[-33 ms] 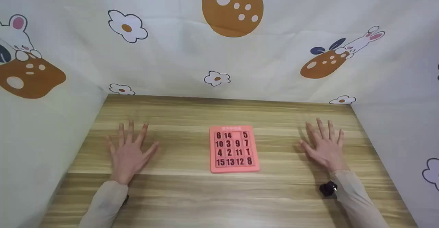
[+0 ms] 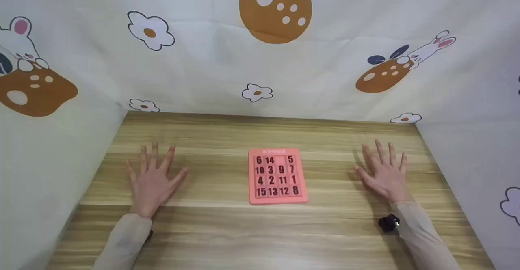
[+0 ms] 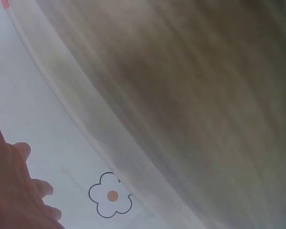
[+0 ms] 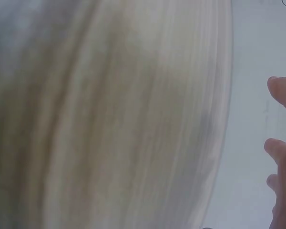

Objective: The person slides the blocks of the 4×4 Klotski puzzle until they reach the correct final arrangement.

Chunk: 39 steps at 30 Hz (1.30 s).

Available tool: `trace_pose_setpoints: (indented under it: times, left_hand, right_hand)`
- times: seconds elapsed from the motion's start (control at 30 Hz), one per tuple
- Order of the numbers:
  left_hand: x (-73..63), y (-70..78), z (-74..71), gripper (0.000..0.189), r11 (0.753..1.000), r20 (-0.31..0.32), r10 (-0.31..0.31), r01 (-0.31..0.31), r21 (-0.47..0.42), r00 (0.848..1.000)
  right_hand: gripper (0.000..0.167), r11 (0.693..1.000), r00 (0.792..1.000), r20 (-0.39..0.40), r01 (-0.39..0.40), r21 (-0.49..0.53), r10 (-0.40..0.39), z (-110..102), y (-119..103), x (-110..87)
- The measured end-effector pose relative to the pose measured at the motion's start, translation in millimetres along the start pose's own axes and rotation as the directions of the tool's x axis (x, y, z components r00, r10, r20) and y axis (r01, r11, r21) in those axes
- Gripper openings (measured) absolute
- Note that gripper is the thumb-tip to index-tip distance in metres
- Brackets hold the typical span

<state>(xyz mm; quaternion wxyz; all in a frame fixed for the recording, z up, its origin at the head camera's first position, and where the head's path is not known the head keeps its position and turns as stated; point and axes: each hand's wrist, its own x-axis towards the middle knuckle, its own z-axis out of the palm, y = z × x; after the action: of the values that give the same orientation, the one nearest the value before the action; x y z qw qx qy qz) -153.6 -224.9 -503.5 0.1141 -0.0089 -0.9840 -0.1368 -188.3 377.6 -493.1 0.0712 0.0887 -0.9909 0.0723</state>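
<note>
Against the earlier head frame, nothing has visibly moved: both hands, the puzzle and the backdrop hold the same places.

A rectangular wood-grain tabletop (image 2: 203, 225) with pale and brown streaks fills the lower half of the head view. Behind it and along both sides hangs a whitish cloth (image 2: 195, 67), lightly creased and printed with orange-brown spotted fruits, white rabbits, dark blue leaves and outlined flowers.

A flat salmon-pink number-slide puzzle frame (image 2: 278, 201) lies just right of centre in the frame, face up, with pale lettering along its top edge. Inside sit pink square tiles with dark numerals (image 2: 271, 180). From the top, the rows read 6, 14, a gap, 5; 10, 3, 9, 7; 4, 2, 11, 1; and 15, 13, 12, 8.

The left hand (image 2: 152, 184), at left of the frame, and the right hand (image 2: 388, 176), at right, are both spread, fingers fanned apart, well clear of the puzzle and holding nothing. Whether the palms touch the wood I cannot tell. Light beige sleeves (image 2: 422, 229) cover the forearms; a small black device (image 2: 388, 223) shows beside the right cuff.
</note>
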Motion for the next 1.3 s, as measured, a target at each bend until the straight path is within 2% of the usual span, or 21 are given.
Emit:
trace_pose_setpoints:
  times: [0.27,0.47,0.8,1.07,1.3]
  left_hand:
    - [-0.2,0.7,-0.2,0.076,1.000,0.034,-0.007,0.007,0.010,0.999]
    - [0.9,-0.4,-3.8,0.077,1.000,0.035,-0.006,0.005,0.014,0.999]
    - [6.4,8.3,-1.4,0.079,1.000,0.064,0.005,-0.006,0.004,0.998]
    - [15.5,23.3,1.5,0.079,0.999,0.056,0.038,-0.039,0.009,0.998]
    - [21.5,48.2,9.9,0.079,0.996,0.104,0.086,-0.085,-0.009,0.991]
  right_hand:
    - [0.074,1.000,1.000,0.006,-0.006,-0.014,0.006,1,-2,0.7]
    - [0.076,1.000,1.000,0.017,-0.001,0.003,0.001,2,-6,1.7]
    - [0.076,1.000,0.999,0.034,0.003,0.010,-0.004,2,-11,1.6]
    - [0.073,0.999,0.999,0.008,0.037,0.027,-0.037,5,-24,4.1]
    - [0.070,0.995,0.996,0.020,0.085,0.048,-0.086,11,-37,0.7]
